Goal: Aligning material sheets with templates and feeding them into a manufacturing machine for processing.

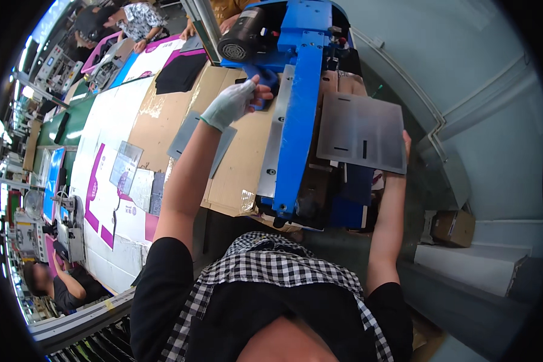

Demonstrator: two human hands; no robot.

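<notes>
Two hands are seen at one blue machine (pixel 298 102) standing on a cardboard-covered bench (pixel 238 160). The gloved left hand (pixel 235 101) is closed around a dark blue piece (pixel 265 81) pressed against the machine's left side, just below its single black motor (pixel 241 36). One grey slotted plate (pixel 362 133) is held up at the right, gripped at its right edge by the right hand (pixel 406 145), whose fingers are mostly hidden behind it. Open room is left beyond the plate, toward the pale wall.
</notes>
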